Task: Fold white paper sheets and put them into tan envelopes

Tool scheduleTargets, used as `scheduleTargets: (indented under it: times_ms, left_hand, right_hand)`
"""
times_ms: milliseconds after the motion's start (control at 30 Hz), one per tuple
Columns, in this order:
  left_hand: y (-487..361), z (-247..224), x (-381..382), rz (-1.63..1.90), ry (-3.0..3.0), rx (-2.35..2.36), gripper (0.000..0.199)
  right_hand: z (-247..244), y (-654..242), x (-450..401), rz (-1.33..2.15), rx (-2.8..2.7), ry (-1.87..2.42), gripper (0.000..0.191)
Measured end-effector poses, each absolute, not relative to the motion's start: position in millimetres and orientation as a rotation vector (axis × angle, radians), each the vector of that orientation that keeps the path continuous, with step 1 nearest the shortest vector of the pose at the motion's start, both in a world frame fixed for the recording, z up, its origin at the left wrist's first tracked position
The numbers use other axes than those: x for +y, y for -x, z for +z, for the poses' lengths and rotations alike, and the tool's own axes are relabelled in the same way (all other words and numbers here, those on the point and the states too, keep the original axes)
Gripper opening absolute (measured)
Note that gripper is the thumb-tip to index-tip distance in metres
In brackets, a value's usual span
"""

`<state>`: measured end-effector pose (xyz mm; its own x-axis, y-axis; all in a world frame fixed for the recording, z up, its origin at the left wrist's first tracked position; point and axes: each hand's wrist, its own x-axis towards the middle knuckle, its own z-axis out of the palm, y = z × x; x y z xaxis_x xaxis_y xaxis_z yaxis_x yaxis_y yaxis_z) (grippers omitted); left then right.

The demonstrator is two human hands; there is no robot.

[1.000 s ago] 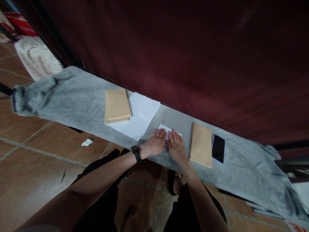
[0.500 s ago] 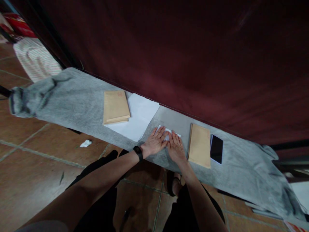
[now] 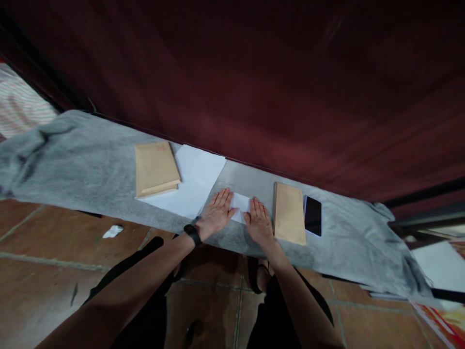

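A small folded white paper [image 3: 240, 201] lies on the grey cloth between my two hands. My left hand [image 3: 217, 212] rests flat on the paper's left end, fingers stretched out. On its right end lies my right hand [image 3: 259, 222], also flat with the fingers extended. Larger white sheets [image 3: 199, 178] are to the left of my left hand, partly under a stack of brown envelopes [image 3: 156, 167]. Just right of my right hand is another brown envelope stack [image 3: 289, 213].
A dark-screened phone [image 3: 313, 215] lies right of the right-hand envelopes. The grey cloth [image 3: 98, 165] covers a narrow bench against a dark red curtain [image 3: 232, 87]. Crumpled white paper [image 3: 113, 231] is on the tiled floor.
My hands have moved apart, from nearly touching over the middle of the small paper to its two ends, uncovering its middle. The camera view has shifted slightly.
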<state>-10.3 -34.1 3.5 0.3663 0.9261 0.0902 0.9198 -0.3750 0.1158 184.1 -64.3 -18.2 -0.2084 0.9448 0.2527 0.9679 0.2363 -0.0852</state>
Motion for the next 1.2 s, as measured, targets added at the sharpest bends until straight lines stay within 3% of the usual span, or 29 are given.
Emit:
scheduleTargets:
  times_ms: [600, 1200]
  left_hand:
    - [9.4, 3.6, -34.7, 0.224, -2.526, 1.816, 0.063]
    - [4.8, 9.2, -38.3, 0.349, -2.566, 1.845, 0.065]
  right_hand:
    - [-12.6, -156.4, -80.5, -0.025, -2.29, 1.659, 0.055]
    - [-12.8, -185.5, -78.0, -0.126, -2.199, 1.826, 0.059]
